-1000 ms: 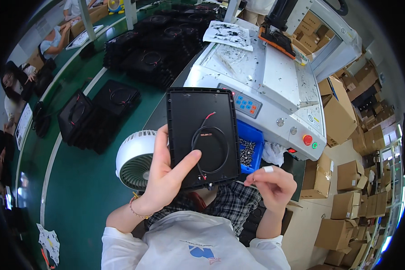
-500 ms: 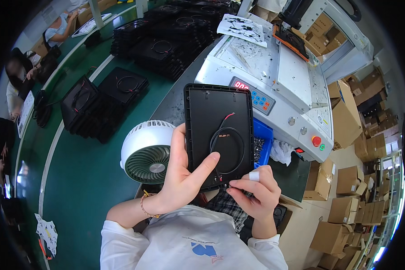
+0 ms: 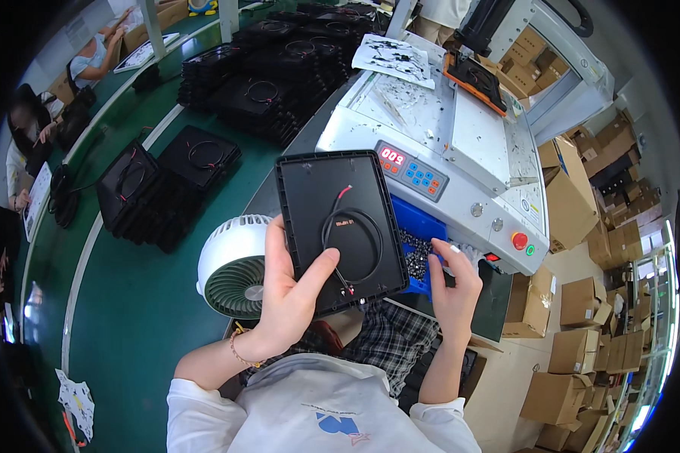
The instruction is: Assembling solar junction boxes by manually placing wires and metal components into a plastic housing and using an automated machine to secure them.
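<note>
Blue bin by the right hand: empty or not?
Not empty: the blue bin holds small metallic parts; their depth I cannot tell.

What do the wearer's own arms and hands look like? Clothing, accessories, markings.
Left hand and right hand: ungloved. White sleeves stop around the elbows. A thin bracelet with gold-coloured parts circles the left wrist. A white band wraps one finger of the right hand.
</note>
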Motion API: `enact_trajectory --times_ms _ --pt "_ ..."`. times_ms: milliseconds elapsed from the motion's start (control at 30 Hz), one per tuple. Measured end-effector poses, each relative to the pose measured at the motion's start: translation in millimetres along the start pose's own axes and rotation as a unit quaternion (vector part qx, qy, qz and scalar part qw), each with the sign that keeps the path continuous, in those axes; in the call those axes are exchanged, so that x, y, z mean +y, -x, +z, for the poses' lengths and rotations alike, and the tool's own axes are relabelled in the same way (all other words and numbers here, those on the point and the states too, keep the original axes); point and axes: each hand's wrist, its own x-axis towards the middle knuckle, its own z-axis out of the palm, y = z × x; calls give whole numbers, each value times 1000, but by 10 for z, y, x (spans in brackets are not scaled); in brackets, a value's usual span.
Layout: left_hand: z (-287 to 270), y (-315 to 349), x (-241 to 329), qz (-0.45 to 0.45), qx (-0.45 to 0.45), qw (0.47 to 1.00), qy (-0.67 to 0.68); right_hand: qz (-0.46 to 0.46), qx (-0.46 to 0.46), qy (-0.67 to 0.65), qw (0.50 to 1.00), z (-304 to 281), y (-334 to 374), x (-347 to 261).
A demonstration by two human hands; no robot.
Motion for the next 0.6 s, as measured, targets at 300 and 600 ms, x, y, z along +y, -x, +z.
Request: enact_trajectory --times_ms 300,600 --pt "14 70 -86 -18 -18 1000 7 149 -108 -436 881 21 252 -313" --pt "96 94 -199 -55 -63 995 62 198 -57 -589 782 48 397 -118"
